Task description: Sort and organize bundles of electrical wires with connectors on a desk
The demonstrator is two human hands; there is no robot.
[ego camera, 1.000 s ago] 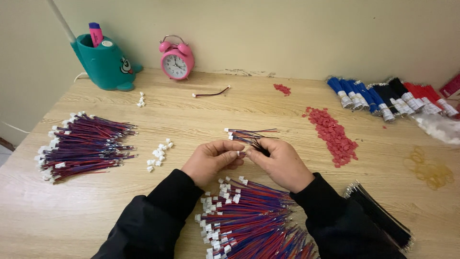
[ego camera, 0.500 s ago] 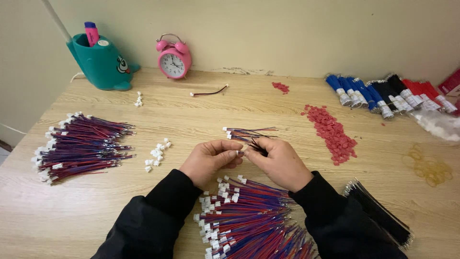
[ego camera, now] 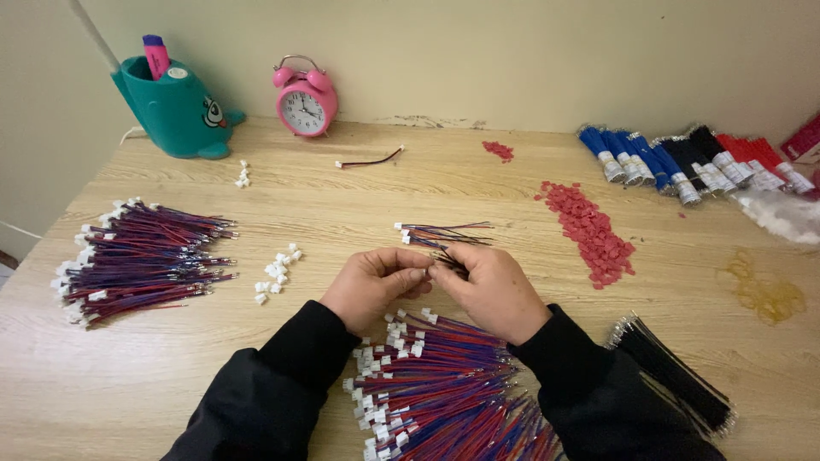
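A: Head view, looking down on a wooden table [ego camera: 478,183]. Hands?

B: Left hand [ego camera: 369,286] and right hand [ego camera: 491,290] meet at frame centre, fingertips touching. Both pinched on a small wire lead [ego camera: 446,259] between them; dark strands poke out toward 12 o'clock. Can't tell if a connector is in the pinch, fingers hide it.

A: Grip state?

B: Both clenched on that lead, thumb against forefinger. Black sleeves on both arms.

A: Where's the lead relative to the rest?

B: Off the table, just above it, centre. At 12 o'clock from the hands, near, a small bundle of red-blue wires [ego camera: 444,232] lies flat, white plugs at its left end. At 6 o'clock, right under the wrists, a big pile of red-blue leads with white plugs [ego camera: 436,384].

A: Left side?

B: At 9 o'clock, well apart, a second pile of the same leads [ego camera: 141,260]. Between it and the left hand, loose white connectors [ego camera: 278,273].

A: Right side?

B: Red connectors heap [ego camera: 589,230] at 2 o'clock. Black wire bundle [ego camera: 675,376] at 4 o'clock beside the right sleeve. Blue, black and red wire bundles [ego camera: 683,162] at far 2 o'clock by the wall. Yellowish stain [ego camera: 764,290] at 3 o'clock.

A: Back edge?

B: Teal pen holder [ego camera: 175,111] at 10 o'clock, pink alarm clock [ego camera: 306,101] at 11, single lead [ego camera: 369,160] lying near it.
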